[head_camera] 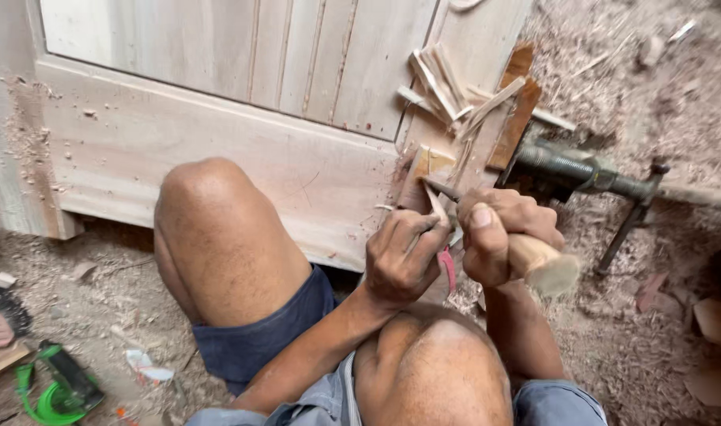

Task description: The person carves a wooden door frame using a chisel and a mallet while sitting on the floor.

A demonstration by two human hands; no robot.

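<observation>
Bare knee (439, 371) below both hands (404, 256) gripping chisel (534, 256) at door panel (218, 150)

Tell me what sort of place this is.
Probably a carpentry workshop: an unfinished panelled wooden door lies on a floor covered in sawdust and shavings, offcut wood strips are piled on it, and a metal clamp grips its edge.

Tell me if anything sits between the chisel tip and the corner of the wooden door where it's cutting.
Nothing visible does. The chisel, gripped by the right hand and steadied by the left hand, meets the door at its corner directly. Loose wood offcuts lie farther up the frame, and the metal clamp sits off to the side.
</observation>
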